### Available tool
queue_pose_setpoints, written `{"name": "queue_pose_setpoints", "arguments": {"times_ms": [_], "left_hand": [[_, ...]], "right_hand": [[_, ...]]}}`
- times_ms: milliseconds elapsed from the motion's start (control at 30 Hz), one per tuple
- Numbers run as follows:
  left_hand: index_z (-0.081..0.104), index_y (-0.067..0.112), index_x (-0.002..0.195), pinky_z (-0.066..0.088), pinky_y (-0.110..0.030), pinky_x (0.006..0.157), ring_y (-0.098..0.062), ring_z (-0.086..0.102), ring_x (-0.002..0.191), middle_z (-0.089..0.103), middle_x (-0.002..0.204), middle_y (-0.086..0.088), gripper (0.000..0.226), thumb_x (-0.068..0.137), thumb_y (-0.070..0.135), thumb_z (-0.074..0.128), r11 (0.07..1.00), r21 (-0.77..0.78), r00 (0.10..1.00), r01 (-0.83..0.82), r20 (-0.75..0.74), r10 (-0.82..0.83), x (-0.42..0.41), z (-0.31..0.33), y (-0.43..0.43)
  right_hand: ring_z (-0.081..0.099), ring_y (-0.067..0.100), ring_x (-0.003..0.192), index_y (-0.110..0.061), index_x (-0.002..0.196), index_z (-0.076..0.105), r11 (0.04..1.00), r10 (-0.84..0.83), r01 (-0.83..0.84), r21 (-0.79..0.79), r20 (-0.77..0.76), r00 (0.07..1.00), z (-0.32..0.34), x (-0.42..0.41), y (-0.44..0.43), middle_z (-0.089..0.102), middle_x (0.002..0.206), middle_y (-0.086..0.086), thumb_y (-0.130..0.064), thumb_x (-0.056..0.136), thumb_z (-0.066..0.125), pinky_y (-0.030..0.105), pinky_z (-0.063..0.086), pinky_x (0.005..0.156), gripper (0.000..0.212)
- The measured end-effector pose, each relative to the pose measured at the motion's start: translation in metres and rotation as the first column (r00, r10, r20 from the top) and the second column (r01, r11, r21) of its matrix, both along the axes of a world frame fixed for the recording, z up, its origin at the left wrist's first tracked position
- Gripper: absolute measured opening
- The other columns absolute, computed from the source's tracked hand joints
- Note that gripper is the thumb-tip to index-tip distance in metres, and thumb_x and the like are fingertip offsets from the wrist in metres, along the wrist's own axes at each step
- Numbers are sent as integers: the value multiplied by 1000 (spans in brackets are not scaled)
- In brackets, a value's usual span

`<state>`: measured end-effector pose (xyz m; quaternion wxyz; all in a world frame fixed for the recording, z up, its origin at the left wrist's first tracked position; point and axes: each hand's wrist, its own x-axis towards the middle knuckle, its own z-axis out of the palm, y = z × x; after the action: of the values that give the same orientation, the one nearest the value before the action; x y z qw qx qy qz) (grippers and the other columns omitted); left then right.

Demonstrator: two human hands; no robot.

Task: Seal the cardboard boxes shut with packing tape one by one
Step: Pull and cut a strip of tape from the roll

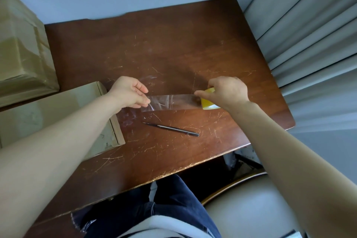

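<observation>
While the left hand [128,92] pinches the free end of the clear tape strip [173,102] and the right hand [228,92] grips the yellow tape roll [208,104], the strip spans the gap between both sets of fingers. If tension slackens, it may fold onto itself or stick to the table [173,44] under the fingers. The cardboard box [48,102] sits just left of the left fingers.

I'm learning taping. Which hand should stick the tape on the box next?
Probably the left hand: it pinches the tape by its free end, beside the box. The right hand holds the roll.
</observation>
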<state>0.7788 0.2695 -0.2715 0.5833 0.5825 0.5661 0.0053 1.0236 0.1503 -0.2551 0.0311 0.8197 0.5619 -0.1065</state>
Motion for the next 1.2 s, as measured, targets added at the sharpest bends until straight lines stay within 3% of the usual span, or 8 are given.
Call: {"name": "queue_pose_setpoints", "arguments": {"times_ms": [133, 567, 733, 867, 933, 1033, 1100, 1200], "left_hand": [[64, 7, 90, 53, -19, 49, -16, 72, 62, 71, 69, -8, 27, 71, -5, 79, 1000, -25, 1000, -6, 12, 7, -4, 4, 0], [64, 11, 91, 52, -16, 50, -10, 70, 61, 69, 81, -10, 26, 74, -5, 76, 1000, 7, 1000, -9, 30, 9, -1, 8, -13], [64, 10, 94, 54, -17, 52, -10, 70, 62, 68, 79, -9, 27, 75, -5, 76, 1000, 17, 1000, -4, 8, 4, -5, 4, -13], [63, 8, 96, 54, -17, 52, -11, 69, 63, 68, 78, -9, 26, 77, -5, 74, 1000, 17, 1000, 3, -5, -3, -11, 0, -12], [63, 7, 97, 55, -18, 54, -13, 69, 64, 68, 78, -9, 27, 77, -6, 74, 1000, 11, 1000, 3, -10, -3, -15, -2, -12], [63, 7, 94, 55, -21, 57, -15, 69, 66, 67, 76, -10, 25, 76, -7, 74, 1000, 23, 1000, -9, -6, 9, -17, -4, -11], [63, 6, 91, 57, -22, 58, -16, 69, 65, 66, 74, -10, 24, 75, -8, 74, 999, 48, 1000, -11, -1, 11, -16, -3, -9], [58, 9, 84, 58, -23, 59, -17, 68, 61, 65, 70, -9, 26, 75, -11, 72, 998, 63, 1000, 25, -4, -24, -14, -3, -8]], "right_hand": [[55, 25, 107, -20, 101, 68, 996, 72, -78, 44, 132, 989, -6, -10, -3, 64, 106, 5, -67, 89, 39, 40, 40, 93, 56], [24, 30, 141, -28, 138, 46, 1000, 4, -4, -2, 135, 991, 3, -30, -17, 37, 148, 9, -48, 93, 52, 63, 8, 112, 49], [58, 35, 112, -12, 108, 71, 822, 96, -167, 545, 157, 983, 8, -52, -38, 64, 117, 12, -12, 85, 63, 49, 39, 97, 24], [36, 24, 135, -18, 127, 58, 900, -189, 246, 360, -186, 964, 4, -34, -37, 51, 138, 3, -45, 92, 56, 47, 16, 111, 44], [50, 21, 111, -16, 104, 65, 905, -236, 335, 262, -348, 907, 2, -15, -29, 64, 113, 4, -49, 95, 47, 42, 22, 110, 38], [35, 14, 58, -15, 59, 41, 901, -245, 400, 168, -564, 789, -2, 5, -20, 40, 56, -2, -41, 97, 49, 30, 32, 64, 47], [27, 13, 50, -17, 52, 30, 918, -215, 364, 156, -576, 789, -4, 10, -17, 27, 50, -4, -37, 97, 51, 31, 22, 54, 53], [29, 15, 45, -13, 49, 30, 975, -141, 191, 111, -354, 925, -4, 16, -11, 28, 46, -3, -41, 97, 46, 30, 21, 48, 58]]}}
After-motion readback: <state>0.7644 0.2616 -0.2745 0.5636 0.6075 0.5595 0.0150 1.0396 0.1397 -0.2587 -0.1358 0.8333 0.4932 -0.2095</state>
